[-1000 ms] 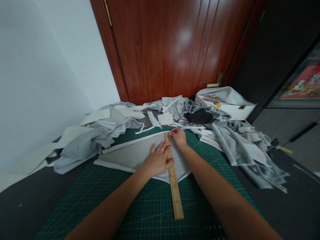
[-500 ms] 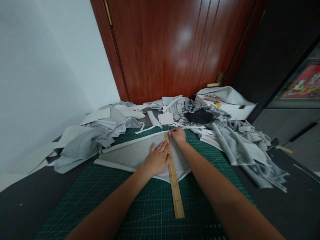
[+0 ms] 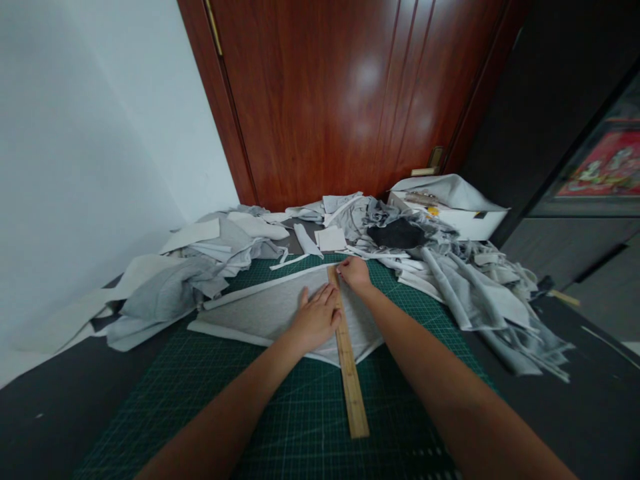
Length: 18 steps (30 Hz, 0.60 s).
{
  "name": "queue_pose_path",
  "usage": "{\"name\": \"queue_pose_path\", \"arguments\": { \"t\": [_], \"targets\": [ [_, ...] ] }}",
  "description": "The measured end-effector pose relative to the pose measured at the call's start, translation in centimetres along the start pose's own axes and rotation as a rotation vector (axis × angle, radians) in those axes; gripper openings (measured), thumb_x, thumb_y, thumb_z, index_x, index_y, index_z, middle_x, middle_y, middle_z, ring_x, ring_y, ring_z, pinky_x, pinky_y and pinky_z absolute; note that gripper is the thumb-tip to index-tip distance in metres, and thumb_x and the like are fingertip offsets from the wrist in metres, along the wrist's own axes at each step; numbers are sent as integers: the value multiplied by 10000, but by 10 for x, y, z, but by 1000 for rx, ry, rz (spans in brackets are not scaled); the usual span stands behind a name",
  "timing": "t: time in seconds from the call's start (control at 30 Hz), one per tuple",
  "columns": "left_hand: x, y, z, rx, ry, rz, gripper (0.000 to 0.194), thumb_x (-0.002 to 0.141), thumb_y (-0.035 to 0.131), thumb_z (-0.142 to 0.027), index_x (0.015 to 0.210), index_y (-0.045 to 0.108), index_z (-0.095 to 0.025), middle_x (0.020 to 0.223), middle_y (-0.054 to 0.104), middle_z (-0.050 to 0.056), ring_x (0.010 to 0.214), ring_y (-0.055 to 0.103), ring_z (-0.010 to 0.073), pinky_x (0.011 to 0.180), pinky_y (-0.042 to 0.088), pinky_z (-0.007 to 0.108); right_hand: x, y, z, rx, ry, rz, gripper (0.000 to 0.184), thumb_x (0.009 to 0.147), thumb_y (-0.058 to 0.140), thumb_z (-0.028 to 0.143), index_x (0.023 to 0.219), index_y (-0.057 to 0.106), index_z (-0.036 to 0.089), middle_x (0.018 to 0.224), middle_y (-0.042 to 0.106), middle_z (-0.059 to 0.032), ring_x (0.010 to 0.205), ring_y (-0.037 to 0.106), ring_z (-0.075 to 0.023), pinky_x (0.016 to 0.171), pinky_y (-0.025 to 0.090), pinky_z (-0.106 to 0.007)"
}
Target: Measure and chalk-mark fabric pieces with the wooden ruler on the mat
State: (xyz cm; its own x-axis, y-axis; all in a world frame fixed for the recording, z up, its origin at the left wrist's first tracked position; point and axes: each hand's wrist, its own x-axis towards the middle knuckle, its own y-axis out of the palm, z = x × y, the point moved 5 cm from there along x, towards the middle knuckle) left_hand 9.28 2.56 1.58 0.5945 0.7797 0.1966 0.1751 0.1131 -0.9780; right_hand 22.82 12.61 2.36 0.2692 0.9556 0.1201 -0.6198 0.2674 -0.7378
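A grey piece of fabric [image 3: 270, 303] with pale edges lies spread on the green cutting mat [image 3: 200, 393]. Across it, running toward me, is a wooden ruler [image 3: 351, 387] whose near end extends past the fabric onto the mat. My left hand [image 3: 316, 317] rests flat on the fabric with its fingertips on the ruler's left side, holding nothing. At the far end of the ruler, my right hand [image 3: 354, 272] is closed, its fingers pinched together by the ruler's right edge. What those fingers hold, if anything, is too small to make out.
Heaps of grey and white fabric scraps flank the mat on the left [image 3: 170, 287] and right [image 3: 465, 287]. White square pieces [image 3: 331, 239] and a narrow strip [image 3: 290, 262] lie beyond it. A white box [image 3: 470, 221] stands back right, before a wooden door [image 3: 320, 100].
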Motion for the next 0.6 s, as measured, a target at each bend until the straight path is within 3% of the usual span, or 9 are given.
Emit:
{"name": "queue_pose_path", "arguments": {
  "t": [0.6],
  "targets": [
    [0,3,1,47,9,1,483,967,293,-298,1415,364,-132,1486,368,124,1380,307,231,1124,142,571,-52,-8,-14,98,-81,118,99,750,583,164,754,682,148,611,672,-14,529,616,-113,549,414,-182]
  ]
}}
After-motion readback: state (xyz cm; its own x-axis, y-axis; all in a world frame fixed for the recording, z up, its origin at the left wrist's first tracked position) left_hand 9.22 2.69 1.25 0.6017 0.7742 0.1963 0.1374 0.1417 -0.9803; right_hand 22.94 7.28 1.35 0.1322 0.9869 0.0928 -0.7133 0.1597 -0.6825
